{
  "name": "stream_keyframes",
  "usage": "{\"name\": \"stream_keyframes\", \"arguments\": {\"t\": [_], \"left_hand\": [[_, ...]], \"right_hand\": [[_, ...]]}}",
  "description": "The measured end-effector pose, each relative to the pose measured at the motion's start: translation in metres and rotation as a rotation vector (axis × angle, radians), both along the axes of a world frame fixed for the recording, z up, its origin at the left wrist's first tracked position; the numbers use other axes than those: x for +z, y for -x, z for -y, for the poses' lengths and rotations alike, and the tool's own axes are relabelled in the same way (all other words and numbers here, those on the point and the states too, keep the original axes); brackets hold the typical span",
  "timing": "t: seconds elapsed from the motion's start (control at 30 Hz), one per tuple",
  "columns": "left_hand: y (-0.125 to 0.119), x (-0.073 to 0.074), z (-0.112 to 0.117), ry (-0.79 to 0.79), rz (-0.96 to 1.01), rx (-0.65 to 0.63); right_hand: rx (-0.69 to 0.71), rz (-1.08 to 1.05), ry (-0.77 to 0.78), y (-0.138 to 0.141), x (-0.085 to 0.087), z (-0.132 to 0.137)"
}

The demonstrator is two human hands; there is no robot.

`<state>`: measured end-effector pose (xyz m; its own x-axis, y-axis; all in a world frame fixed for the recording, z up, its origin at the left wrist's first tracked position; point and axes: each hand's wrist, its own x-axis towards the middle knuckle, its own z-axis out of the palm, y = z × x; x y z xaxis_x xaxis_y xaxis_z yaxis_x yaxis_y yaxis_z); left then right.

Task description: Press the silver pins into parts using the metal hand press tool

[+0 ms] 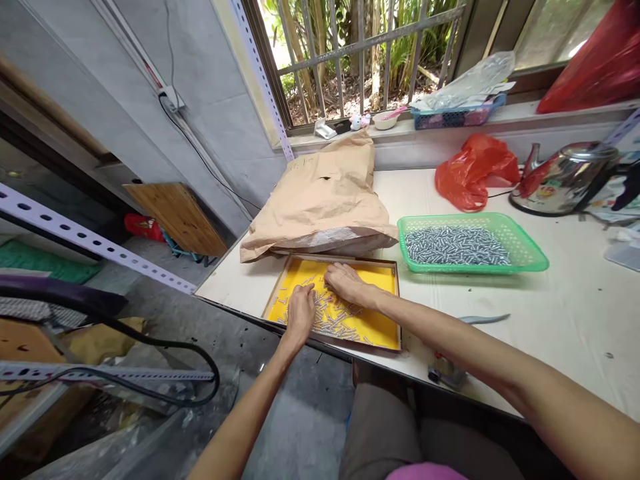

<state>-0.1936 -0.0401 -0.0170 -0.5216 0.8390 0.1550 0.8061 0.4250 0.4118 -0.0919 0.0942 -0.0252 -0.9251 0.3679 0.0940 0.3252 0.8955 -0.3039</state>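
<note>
A shallow wooden-framed tray with a yellow bottom (383,277) lies at the table's front left edge and holds many small silvery metal pins (336,319). My left hand (301,311) rests palm down on the pins at the tray's left, fingers curled together. My right hand (347,283) lies over the pins in the tray's middle, fingers bent down onto them. What the fingers pinch, if anything, is hidden. To the right stands a green plastic basket (523,261) filled with more such pins.
A brown paper sack (320,193) lies behind the tray. A red plastic bag (473,173) and a steel kettle (565,177) sit at the back right. Grey tweezers (483,319) lie right of the tray. A perforated metal rail (90,240) crosses on the left.
</note>
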Motion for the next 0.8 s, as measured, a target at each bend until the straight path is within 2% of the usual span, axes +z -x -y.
{"name": "stream_keyframes", "arguments": {"t": [0.1, 0.17, 0.33, 0.4, 0.6, 0.7, 0.8], "left_hand": [[-0.007, 0.005, 0.001, -0.005, -0.011, -0.087], [-0.014, 0.01, 0.004, 0.015, -0.062, -0.161], [-0.028, 0.013, 0.012, 0.171, -0.298, -0.259], [-0.033, 0.01, 0.014, 0.219, -0.365, -0.271], [-0.045, 0.005, 0.013, 0.207, -0.384, -0.181], [-0.045, 0.008, 0.012, 0.128, -0.319, -0.181], [-0.037, 0.014, 0.008, 0.042, -0.242, -0.173]], "right_hand": [[0.016, -0.037, 0.032, -0.008, 0.004, 0.005], [0.035, -0.102, 0.109, -0.017, 0.005, 0.01], [-0.043, -0.299, 0.504, -0.038, -0.004, 0.022], [-0.087, -0.362, 0.594, -0.044, -0.009, 0.025], [-0.143, -0.538, 0.639, -0.049, -0.011, 0.034], [-0.119, -0.531, 0.618, -0.051, -0.006, 0.031], [-0.144, -0.542, 0.565, -0.06, 0.005, 0.017]]}}
